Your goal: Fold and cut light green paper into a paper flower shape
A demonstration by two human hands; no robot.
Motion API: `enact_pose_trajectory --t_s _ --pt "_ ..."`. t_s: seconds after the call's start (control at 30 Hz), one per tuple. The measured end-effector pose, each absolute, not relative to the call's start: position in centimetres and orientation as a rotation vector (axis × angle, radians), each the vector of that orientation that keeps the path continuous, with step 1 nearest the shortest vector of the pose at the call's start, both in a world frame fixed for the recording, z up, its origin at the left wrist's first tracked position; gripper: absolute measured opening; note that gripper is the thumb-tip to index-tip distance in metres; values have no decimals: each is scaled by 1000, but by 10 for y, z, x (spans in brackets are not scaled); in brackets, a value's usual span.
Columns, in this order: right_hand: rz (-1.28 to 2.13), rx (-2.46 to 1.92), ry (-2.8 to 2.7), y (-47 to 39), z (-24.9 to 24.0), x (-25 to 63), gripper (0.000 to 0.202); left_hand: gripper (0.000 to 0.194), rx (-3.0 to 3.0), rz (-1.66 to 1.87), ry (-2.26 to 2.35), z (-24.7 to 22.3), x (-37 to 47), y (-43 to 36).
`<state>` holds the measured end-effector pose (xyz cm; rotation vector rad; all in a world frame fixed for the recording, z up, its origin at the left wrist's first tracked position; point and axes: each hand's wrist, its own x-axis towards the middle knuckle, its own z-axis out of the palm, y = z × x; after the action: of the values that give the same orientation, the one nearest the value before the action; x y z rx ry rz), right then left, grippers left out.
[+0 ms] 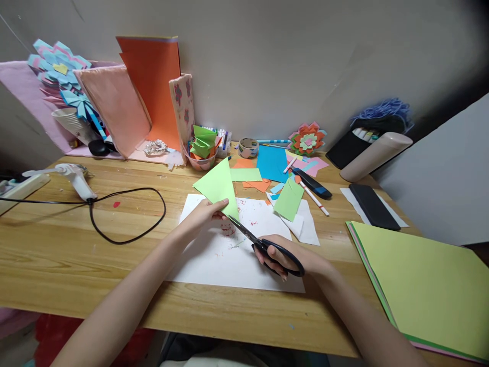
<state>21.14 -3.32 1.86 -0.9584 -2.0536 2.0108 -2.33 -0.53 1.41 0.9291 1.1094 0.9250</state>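
Observation:
My left hand [214, 209] pinches a light green paper triangle [219, 186] near its lower edge, thumb on top. In my right hand [278, 255] is a pair of black-handled scissors [248, 234], with fingers through the handle loops. The blade tips meet the lower corner of the green paper beside my left fingers; whether they cut into it I cannot tell. Both hands are above a white sheet [206, 265] marked with red and dark smudges. Right of the paper lies a light green rectangle [289, 199], and a green strip [246, 175] lies behind.
A glue gun [74, 178] with a looping black cord lies at left. Behind stand a scrap bowl [202, 160], tape roll [248, 148] and blue paper [272, 163]. At right are a utility knife [311, 182], a phone [374, 206] and a coloured paper stack [428, 285].

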Motion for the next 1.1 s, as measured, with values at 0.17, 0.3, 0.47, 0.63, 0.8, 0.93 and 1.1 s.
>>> enact_pose_trajectory --t_s 0.17,0.3,0.47,0.63,0.8,0.93,1.1 --pt "1989 -1030 -2079 -33 15 212 66 28 936 926 1118 15 -23 -6" --pt "2000 -1039 -2040 -31 15 212 51 30 963 905 1124 15 -24 -5" --pt "2032 -1060 -2003 -32 15 211 50 32 990 906 1151 15 -23 -5" --pt "2014 -917 -2070 -33 12 212 66 31 991 897 1151 20 -18 -8" --pt "1994 -964 -2059 -33 11 210 67 30 975 895 1130 22 -15 -10" --pt "1980 -1033 -2031 -32 11 208 65 30 957 924 1132 21 -16 -9" --pt "2010 -1097 -1974 -32 11 207 60 31 964 928 1137 19 -17 -8"
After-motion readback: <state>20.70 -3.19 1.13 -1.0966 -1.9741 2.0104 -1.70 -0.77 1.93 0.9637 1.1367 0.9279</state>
